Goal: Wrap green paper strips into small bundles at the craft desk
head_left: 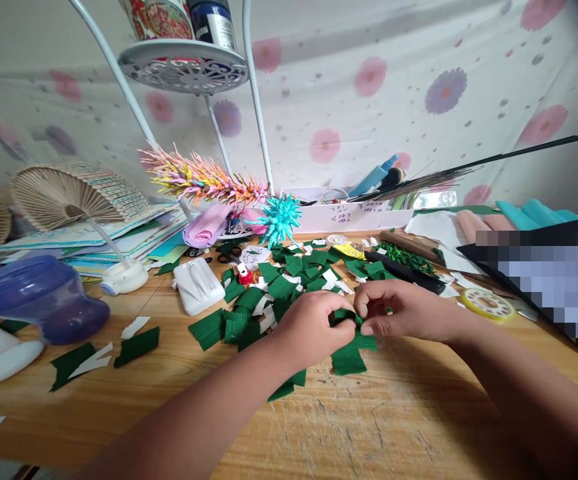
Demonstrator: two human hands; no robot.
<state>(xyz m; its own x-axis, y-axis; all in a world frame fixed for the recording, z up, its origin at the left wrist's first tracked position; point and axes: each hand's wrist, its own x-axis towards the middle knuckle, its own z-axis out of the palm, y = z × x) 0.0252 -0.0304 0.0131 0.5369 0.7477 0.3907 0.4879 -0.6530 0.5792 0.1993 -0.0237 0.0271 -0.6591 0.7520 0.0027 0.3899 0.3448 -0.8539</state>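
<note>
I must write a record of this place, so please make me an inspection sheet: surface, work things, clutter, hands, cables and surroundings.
Surface: wooden table, scratched near the front.
Work things: small green piece at the fingers of both hands; many green scraps around, some overlapping, with white scraps among them.
Clutter: white case, dark scissors, yellow-rimmed roll, blue container.
Hands: left hand and right hand close together, both pinching at the green piece.
Cables: no power cable seen; thin white loop by the box, perhaps a cord.
Surroundings: flower-patterned cloth behind; pale metal rack with containers; open fan.
</note>
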